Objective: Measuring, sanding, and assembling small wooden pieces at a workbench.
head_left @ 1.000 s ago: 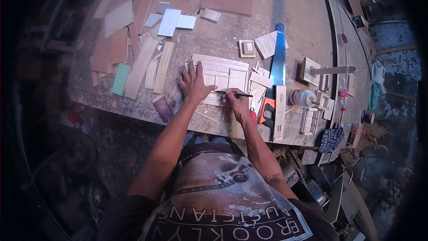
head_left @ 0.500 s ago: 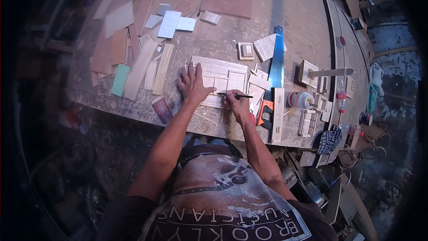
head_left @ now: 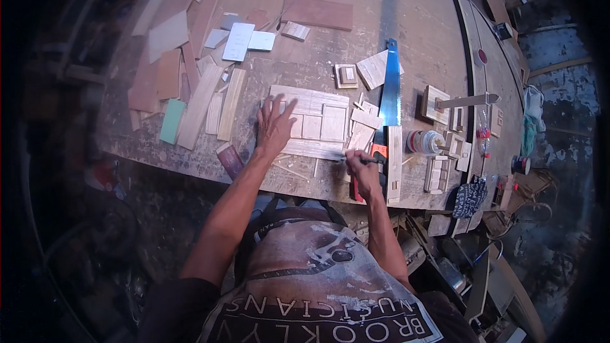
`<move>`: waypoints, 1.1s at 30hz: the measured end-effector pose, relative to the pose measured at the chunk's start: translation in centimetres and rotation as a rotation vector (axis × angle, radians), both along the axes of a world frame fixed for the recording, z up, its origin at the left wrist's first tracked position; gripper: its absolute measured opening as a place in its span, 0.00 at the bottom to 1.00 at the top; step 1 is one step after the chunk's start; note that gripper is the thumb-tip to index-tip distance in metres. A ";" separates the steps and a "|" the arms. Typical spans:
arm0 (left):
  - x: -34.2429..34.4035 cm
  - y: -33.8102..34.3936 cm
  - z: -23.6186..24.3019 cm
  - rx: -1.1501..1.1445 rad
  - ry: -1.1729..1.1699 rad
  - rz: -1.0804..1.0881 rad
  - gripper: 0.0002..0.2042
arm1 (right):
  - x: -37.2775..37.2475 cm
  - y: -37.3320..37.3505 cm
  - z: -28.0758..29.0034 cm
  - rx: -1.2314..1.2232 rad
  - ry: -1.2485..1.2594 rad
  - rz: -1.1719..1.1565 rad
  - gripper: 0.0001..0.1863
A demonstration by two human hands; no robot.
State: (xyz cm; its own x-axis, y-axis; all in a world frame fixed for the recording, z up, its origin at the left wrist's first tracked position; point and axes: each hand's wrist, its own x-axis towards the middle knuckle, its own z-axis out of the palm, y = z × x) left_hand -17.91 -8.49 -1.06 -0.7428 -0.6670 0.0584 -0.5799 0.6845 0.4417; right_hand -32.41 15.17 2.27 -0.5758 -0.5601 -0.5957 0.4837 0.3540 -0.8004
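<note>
Offcuts crowd the left of the workbench, and one sliding from that pile could foul the clear working side. A dark red box-like block lies near the front edge, just beside the left forearm; a careless sweep of the elbow could send it to the floor.

The left hand rests on the left side of the slatted wooden panel, fingers spread, gripping nothing. The panel lies flat in front of the person, between the two hands. With only that side held down, a push on its right end might swivel it, and its inner strips could shift if they are unglued, which I cannot tell.

Near the panel's lower right corner, the right hand is curled closed around a dark pencil; its tip is too blurred to make out, so a stray mark is a risk. A red handle lies under that hand and could snag it. Loose wood scraps and the handsaw lie close by; reaching right carelessly might nick the fingers or knock the glass jar.
</note>
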 end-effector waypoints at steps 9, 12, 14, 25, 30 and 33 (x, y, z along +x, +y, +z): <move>-0.8 -0.6 -0.1 -0.214 -0.115 -0.704 0.09 | 1.2 5.9 -3.1 0.488 0.709 0.528 0.22; -0.8 -1.1 -0.1 -0.230 -0.122 -0.747 0.07 | 0.7 4.4 -2.1 0.595 0.736 0.358 0.23; -1.5 -0.8 0.8 -0.250 -0.109 -0.803 0.07 | -0.6 4.2 -2.9 0.741 0.862 0.361 0.22; 10.3 9.3 -0.6 0.074 0.066 -0.504 0.11 | 3.7 6.7 -4.1 0.677 1.297 0.441 0.19; 12.7 10.3 -2.9 0.123 0.027 -0.398 0.07 | 4.0 7.1 -5.5 0.742 1.276 0.464 0.13; 13.3 9.6 -3.6 0.178 0.063 -0.406 0.08 | 4.8 6.5 -3.9 0.554 1.154 0.257 0.11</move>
State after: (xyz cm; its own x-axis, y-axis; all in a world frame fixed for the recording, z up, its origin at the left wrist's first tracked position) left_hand -4.61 1.12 -4.64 -0.9452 -0.3258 0.0228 -0.2480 0.7613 0.5992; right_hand -27.59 21.64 -1.59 -0.8208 -0.5710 -0.0181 -0.5105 0.7473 -0.4252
